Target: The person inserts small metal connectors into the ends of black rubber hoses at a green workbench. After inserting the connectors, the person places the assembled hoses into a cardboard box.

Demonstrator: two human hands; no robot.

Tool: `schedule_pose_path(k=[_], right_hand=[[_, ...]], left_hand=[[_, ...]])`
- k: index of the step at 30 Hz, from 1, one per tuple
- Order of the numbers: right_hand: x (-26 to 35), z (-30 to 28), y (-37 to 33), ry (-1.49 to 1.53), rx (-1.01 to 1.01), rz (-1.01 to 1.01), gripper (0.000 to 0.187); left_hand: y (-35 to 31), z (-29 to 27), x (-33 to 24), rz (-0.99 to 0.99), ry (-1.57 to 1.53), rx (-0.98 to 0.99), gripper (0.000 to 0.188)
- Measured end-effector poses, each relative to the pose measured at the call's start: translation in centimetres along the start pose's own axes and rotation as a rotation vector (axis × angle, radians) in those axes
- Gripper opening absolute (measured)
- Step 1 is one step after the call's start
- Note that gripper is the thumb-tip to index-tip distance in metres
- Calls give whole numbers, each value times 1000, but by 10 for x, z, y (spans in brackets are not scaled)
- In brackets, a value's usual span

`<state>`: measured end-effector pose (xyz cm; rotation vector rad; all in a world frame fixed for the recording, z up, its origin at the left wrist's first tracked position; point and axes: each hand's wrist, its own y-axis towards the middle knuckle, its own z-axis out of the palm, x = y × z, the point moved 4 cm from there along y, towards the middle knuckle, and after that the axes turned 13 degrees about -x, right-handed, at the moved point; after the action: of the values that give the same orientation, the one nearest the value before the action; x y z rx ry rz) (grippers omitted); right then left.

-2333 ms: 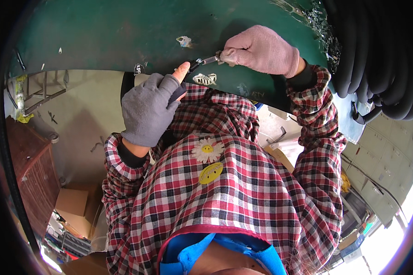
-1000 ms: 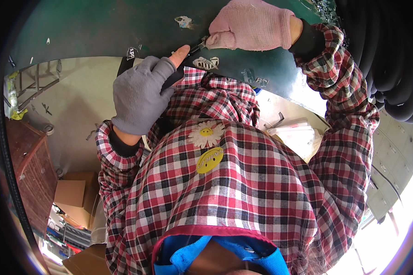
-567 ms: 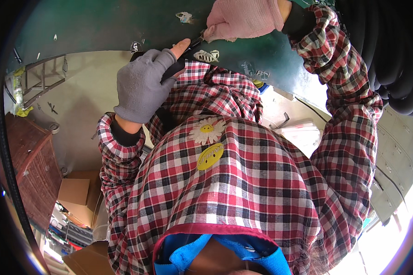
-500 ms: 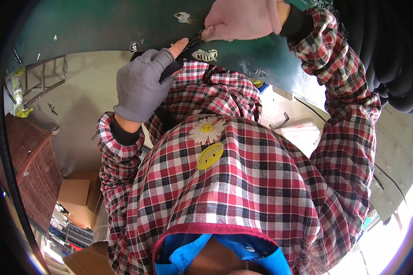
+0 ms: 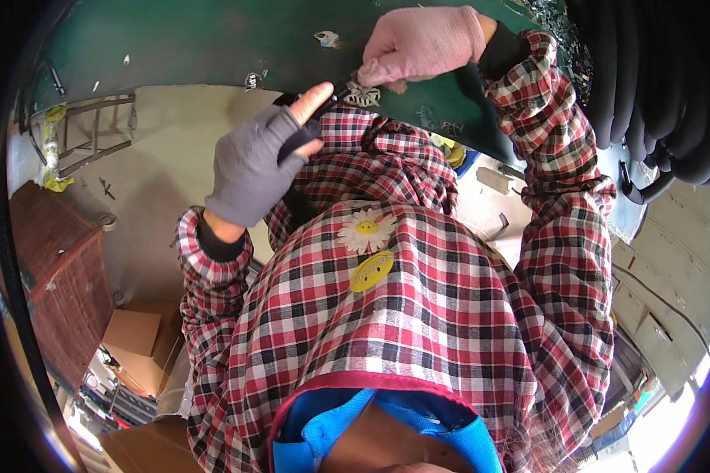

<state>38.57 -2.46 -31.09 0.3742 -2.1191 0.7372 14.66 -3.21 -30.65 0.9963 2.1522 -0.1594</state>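
My left hand (image 5: 256, 167), in a grey glove that leaves the thumb and a fingertip bare, is closed around a black tube-like piece (image 5: 298, 142) near the table edge. A thin dark end of this piece (image 5: 341, 91) sticks out towards my right hand. In a pink glove, my right hand (image 5: 422, 49) pinches at that end with thumb and finger over the green tabletop (image 5: 213, 47). What exactly lies between the right fingertips is too small to make out. My palm and fingers hide most of the black piece.
Thick black foam tubes (image 5: 655, 94) hang in a bundle at the far right, beside small dark scraps (image 5: 564, 39) on the table. A reddish-brown wooden cabinet (image 5: 63, 272) and a cardboard box (image 5: 134, 335) stand at left. A metal ladder-like frame (image 5: 95, 134) lies beyond them.
The whole view has shifted slightly. My right hand has come a little nearer to me, and its elbow has drawn inward. Both hands keep their grip.
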Motion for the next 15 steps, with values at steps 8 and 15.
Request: schedule_pose_path(k=[8, 15], right_hand=[[12, -32, -45, -619, -756, -100, 30], [28, 97, -31, 377, -850, -170, 54]], left_hand=[[-116, -173, 37, -380, -110, -125, 63], [-270, -309, 119, -77, -1344, -461, 72]])
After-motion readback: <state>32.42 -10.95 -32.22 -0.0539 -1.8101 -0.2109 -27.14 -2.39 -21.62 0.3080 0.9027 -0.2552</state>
